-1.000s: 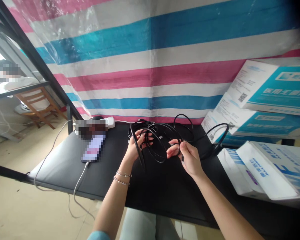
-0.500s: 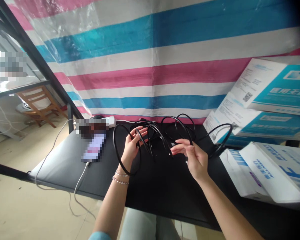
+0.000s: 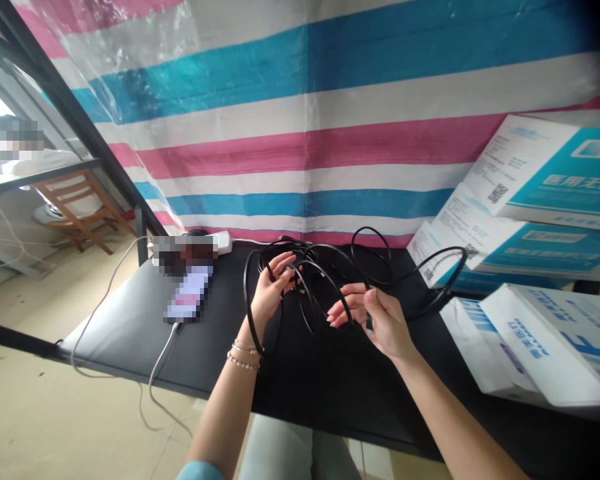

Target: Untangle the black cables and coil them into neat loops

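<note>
A long black cable (image 3: 336, 250) lies in loose loops over the black tabletop (image 3: 325, 393). My left hand (image 3: 271, 290) is closed on part of it, with one loop hanging around the wrist beside two bracelets. Some strands droop between the hands. My right hand (image 3: 380, 317) grips another stretch of the same cable between thumb and fingers, the other fingers loosely curled. More coils rest behind the hands near the back of the table, and a single arc stretches to the right towards the boxes.
A phone (image 3: 187, 293) with a white charging cord lies at left, beside a white power strip (image 3: 224, 242). Blue-and-white boxes (image 3: 535, 340) stand at right. A striped plastic sheet (image 3: 305, 133) hangs behind. A person sits at far left near a wooden chair (image 3: 77, 200).
My right hand has moved slightly left and down, closer to my left hand, carrying the cable. My left hand has shifted slightly right. The loop at my left wrist looks narrower.
</note>
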`<state>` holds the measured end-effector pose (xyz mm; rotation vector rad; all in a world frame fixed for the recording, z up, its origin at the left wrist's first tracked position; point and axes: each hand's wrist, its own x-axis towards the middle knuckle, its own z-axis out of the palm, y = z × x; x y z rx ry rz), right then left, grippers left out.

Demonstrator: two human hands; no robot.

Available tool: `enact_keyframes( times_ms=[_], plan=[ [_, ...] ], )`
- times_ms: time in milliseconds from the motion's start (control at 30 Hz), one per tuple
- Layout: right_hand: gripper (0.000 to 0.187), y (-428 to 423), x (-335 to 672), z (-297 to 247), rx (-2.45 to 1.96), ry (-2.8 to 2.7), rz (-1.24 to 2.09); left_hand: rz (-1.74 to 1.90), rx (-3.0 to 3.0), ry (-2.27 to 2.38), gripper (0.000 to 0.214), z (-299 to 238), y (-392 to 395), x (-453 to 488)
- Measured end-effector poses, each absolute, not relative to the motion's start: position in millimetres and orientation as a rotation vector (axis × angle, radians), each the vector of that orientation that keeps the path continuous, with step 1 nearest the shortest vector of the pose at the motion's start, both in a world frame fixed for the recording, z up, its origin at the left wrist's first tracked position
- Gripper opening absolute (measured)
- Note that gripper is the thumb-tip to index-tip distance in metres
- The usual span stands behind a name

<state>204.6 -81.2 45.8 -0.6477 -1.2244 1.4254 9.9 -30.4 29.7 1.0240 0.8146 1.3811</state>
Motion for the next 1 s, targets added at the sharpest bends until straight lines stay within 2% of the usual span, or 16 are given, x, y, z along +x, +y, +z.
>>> enact_keyframes(
  times_ms=[167,433,733,1000],
  plan=[
    [0.038,-83.7,198.1,41.8,-0.622,-1.250,1.615,1.252,1.195,0.810,0.043,23.3,-29.8,12.6],
    [0.037,-82.6,198.3,40.6,-0.611,-1.169,1.686,1.260,1.467,0.915,0.034,7.5,-20.7,13.7],
    [0.032,-82.9,192.6,36.1,-0.665,-1.218,1.769,1.350,1.699,1.440,0.009,8.3,-21.0,13.8],
    [0.036,-85.0,191.4,41.4,-0.636,-1.291,1.805,1.259,1.613,1.355,0.027,3.9,-20.5,12.9]
  ],
)
